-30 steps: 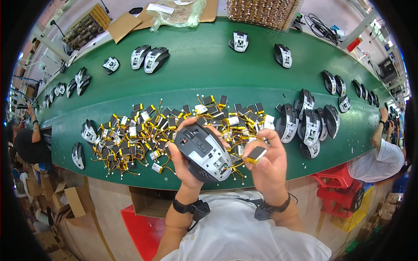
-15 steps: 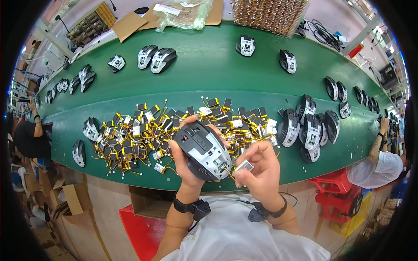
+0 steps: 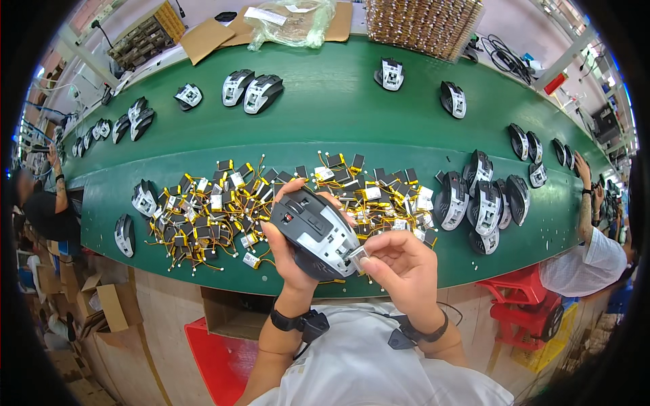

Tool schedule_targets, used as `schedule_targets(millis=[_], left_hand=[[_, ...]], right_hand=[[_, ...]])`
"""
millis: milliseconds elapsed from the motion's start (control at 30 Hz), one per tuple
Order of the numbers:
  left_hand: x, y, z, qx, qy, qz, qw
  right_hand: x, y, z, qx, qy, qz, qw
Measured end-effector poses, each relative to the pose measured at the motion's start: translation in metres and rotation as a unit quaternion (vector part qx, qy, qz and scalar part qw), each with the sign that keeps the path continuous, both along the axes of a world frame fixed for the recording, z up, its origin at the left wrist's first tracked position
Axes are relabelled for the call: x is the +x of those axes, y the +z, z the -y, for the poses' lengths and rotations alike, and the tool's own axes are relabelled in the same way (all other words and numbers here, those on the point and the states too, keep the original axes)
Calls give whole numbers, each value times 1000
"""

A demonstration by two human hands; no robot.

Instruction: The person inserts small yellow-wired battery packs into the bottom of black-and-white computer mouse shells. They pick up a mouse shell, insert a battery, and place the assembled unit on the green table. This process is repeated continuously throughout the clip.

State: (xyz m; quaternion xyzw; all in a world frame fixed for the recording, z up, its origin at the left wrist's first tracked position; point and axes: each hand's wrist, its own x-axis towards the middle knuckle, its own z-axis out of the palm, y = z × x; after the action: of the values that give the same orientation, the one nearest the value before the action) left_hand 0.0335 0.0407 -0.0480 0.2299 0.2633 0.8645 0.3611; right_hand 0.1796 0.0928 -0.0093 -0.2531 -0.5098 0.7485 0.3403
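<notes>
Pretty busy workshop: a long green desk (image 3: 338, 125) curves across the view, with a clear plastic bag (image 3: 298, 27) and some cardboard (image 3: 206, 40) along its far edge. One co-worker (image 3: 51, 213) sits off to the left, another (image 3: 589, 264) to the right near a red stool (image 3: 518, 291).

Front and center, the left hand (image 3: 294, 267) has a black-and-silver mouse (image 3: 318, 230) wrapped in its fingers, held up above the desk, back end angled toward the right hand (image 3: 406, 271). That one's pinching a small flat battery (image 3: 356, 255) between thumb and fingers, right at the opening in the mouse's back end. Can't tell how far in it sits.

Behind the hands there's a messy battery pile (image 3: 210, 210), wires everywhere, with a bunch of similar mice (image 3: 485, 206) just right of it.
</notes>
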Motion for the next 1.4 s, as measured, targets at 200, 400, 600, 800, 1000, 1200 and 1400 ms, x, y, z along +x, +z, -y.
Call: schedule_targets(millis=[200, 400, 600, 800, 1000, 1200, 1400], left_hand=[[-2, -3, 0, 38, 25, -67, 997], [2, 3, -2, 20, 33, -95, 995], [7, 0, -5, 26, 23, -59, 998], [6, -10, -9, 60, -76, 170, 981], [2, -8, -5, 60, -123, 190, 972], [2, -7, -3, 31, -160, 173, 971], [4, -4, -3, -7, -112, 62, 992]], right_hand=[[0, -4, -7, -24, 86, -2, 996], [-5, -12, -11, -141, 91, -32, 985], [-8, -7, -1, -68, 35, -63, 995], [-14, -19, 5, 151, -1, -50, 987], [-10, -16, -6, 221, -11, -34, 975], [-1, -25, -20, 138, 97, -10, 986], [1, -18, -11, 77, 33, 51, 995]])
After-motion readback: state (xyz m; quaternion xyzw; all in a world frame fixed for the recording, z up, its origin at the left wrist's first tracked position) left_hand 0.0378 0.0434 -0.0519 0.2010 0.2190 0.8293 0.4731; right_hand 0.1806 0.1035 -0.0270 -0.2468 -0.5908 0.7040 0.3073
